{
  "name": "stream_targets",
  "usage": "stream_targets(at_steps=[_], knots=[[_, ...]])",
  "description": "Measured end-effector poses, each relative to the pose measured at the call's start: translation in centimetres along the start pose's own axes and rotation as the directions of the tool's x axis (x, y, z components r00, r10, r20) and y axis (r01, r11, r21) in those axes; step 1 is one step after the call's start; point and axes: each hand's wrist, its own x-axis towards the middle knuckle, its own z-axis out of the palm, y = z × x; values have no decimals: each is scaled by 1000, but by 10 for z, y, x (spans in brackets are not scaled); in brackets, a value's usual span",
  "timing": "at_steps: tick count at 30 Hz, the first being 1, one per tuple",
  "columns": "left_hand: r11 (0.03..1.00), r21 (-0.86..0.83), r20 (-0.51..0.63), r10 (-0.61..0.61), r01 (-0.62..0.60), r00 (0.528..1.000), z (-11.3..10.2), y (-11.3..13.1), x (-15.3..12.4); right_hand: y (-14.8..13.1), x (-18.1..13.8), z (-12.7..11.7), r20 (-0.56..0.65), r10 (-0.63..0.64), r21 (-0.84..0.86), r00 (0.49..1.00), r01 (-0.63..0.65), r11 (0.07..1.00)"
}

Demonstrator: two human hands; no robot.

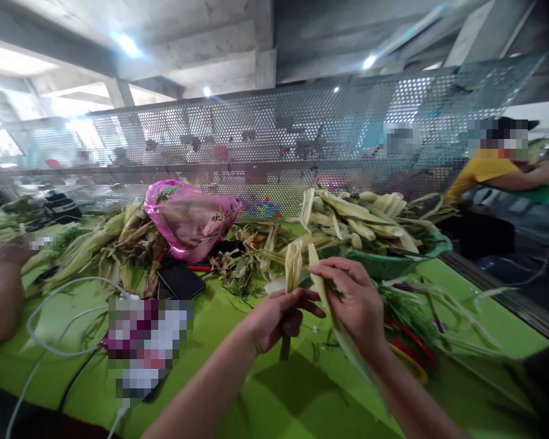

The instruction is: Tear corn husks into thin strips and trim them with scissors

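Observation:
My left hand (pixel 279 316) is closed around the green stem end of a corn ear, holding it upright over the green table (pixel 256 396). A pale husk strip (pixel 294 265) rises from that fist. My right hand (pixel 354 302) pinches a second long husk leaf (pixel 322 286) beside it, and that leaf trails down under my right wrist. The two hands nearly touch.
A green basin (pixel 393 263) heaped with husks stands just behind my hands. A pink plastic bag (pixel 190 219), a dark phone (pixel 180 280), white cables (pixel 50 305) and corn husk piles (pixel 100 250) lie to the left. Another person's arm (pixel 0 292) rests far left; a person in yellow (pixel 485 174) is at right.

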Motion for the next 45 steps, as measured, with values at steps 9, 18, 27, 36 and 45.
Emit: stream_targets(at_steps=[9,18,27,36,45], knots=[[999,36,-61,30,-28,998,3,-2,1,-8,-7,13,135,-44,5,990,44,999],[983,182,-21,-23,26,1000,-2,2,-2,-3,-2,9,184,485,610,855,-486,626],[928,372,-26,-12,21,1000,0,-3,-3,-2,0,2,692,397,546,603,-797,259],[789,612,63,-113,51,992,-1,-6,-4,-11,1,-1,580,441,620,685,-723,305],[902,431,121,-90,29,989,-2,-8,-2,1,5,-7,423,535,592,731,-670,447]])
